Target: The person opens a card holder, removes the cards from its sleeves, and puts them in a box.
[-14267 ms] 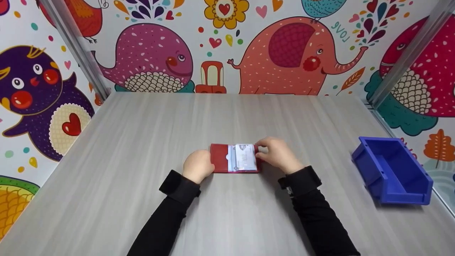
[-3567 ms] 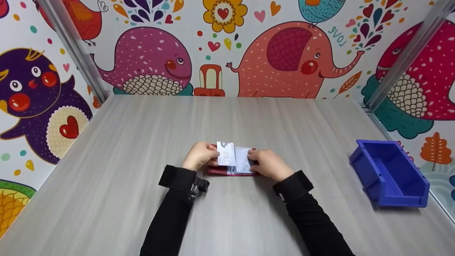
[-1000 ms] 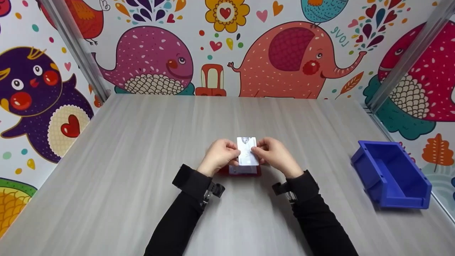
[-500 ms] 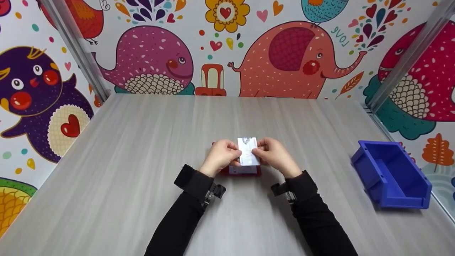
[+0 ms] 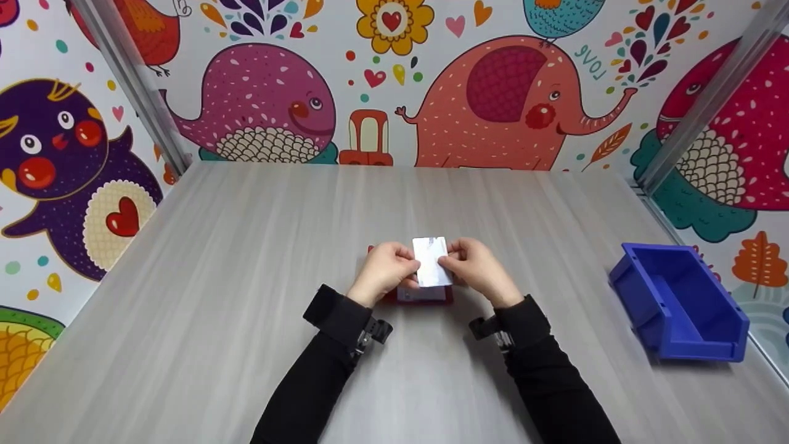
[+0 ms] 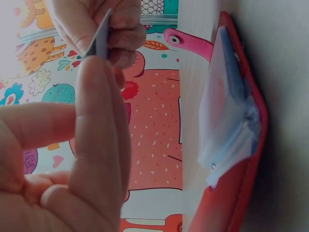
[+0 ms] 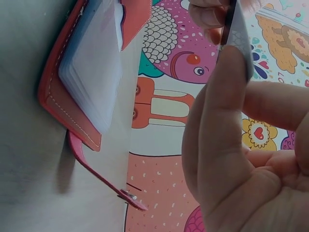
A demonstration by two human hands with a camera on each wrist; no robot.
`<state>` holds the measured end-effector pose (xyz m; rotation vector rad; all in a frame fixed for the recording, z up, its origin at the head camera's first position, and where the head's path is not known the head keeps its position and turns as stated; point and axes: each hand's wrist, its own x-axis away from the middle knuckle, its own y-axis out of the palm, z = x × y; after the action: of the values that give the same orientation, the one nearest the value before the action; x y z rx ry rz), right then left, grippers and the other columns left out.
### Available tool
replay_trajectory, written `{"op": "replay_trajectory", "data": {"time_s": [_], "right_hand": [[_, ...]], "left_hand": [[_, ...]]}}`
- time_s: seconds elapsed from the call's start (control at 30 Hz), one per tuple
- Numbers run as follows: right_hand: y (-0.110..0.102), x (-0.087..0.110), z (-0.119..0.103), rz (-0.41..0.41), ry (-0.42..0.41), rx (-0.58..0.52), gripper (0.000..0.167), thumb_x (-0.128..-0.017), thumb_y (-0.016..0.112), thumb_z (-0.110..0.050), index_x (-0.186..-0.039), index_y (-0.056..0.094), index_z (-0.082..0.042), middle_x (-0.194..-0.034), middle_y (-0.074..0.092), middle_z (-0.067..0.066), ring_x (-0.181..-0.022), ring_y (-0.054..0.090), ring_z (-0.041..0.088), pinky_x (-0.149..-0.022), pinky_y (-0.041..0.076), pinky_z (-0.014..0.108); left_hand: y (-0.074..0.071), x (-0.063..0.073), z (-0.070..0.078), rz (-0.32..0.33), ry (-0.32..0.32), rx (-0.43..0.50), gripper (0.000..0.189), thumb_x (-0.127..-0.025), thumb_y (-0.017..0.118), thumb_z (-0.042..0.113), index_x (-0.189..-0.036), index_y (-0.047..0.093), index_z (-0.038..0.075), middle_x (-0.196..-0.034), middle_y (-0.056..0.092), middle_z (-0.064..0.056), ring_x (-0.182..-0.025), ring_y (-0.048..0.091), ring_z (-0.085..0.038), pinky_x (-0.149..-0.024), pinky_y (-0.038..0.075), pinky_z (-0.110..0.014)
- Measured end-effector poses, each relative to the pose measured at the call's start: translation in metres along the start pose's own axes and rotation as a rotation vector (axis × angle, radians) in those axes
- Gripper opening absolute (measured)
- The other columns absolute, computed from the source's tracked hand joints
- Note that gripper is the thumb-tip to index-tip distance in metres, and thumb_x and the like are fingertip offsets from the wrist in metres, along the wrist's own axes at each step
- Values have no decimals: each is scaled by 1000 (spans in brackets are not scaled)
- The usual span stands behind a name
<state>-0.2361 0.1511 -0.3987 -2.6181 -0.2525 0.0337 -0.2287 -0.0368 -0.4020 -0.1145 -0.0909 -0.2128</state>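
Observation:
A whitish plastic card (image 5: pixel 433 262) stands between my two hands, above an open red card holder (image 5: pixel 448 298) on the table. My left hand (image 5: pixel 383 269) pinches the card's left edge between thumb and fingers. Opposite it, my right hand (image 5: pixel 484 269) pinches the right edge the same way. In the left wrist view the card (image 6: pixel 100 38) shows almost edge-on. The holder's clear sleeves (image 7: pixel 91 67) fan up from its red cover in the right wrist view, and a pink snap strap (image 7: pixel 91 169) sticks out from it. Hands and card hide much of the holder in the head view.
A blue plastic bin (image 5: pixel 681 302) stands at the right of the wood-grain table (image 5: pixel 246 246). Walls printed with cartoon animals (image 5: pixel 493 105) close off the back and both sides, with metal posts (image 5: pixel 126 80) at the corners.
Earlier the left hand alone held a card over the holder while the right hand touched the sleeves; now both hold a card. Over the last second the card has shifted slightly right.

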Motion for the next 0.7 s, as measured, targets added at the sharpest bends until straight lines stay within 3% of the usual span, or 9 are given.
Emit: {"op": "replay_trajectory", "data": {"time_s": [0.27,0.57,0.7], "right_hand": [[-2,0,1,3,-35,-40,18,-92,64,-3,-105,58,8,-80,57,4,-59,47,9,-49,36,21],[-10,2,-3,16,-36,-64,22,-93,62,-2,-110,57,11,-83,61,7,-68,56,12,-57,47,22],[-15,3,-2,11,-42,-93,22,-93,61,-1,-110,56,11,-82,60,7,-69,57,12,-59,52,23]], "left_hand": [[-1,-1,1,-9,-4,19,8,-88,58,-7,-94,59,-12,-68,61,-8,-54,60,-12,-57,57,-27],[-6,0,6,22,-10,127,11,-88,56,-11,-99,55,-13,-71,63,-14,-53,63,-14,-54,56,-25],[-11,0,6,58,16,121,12,-88,56,-11,-100,55,-14,-75,65,-19,-55,64,-15,-55,57,-26]]}}
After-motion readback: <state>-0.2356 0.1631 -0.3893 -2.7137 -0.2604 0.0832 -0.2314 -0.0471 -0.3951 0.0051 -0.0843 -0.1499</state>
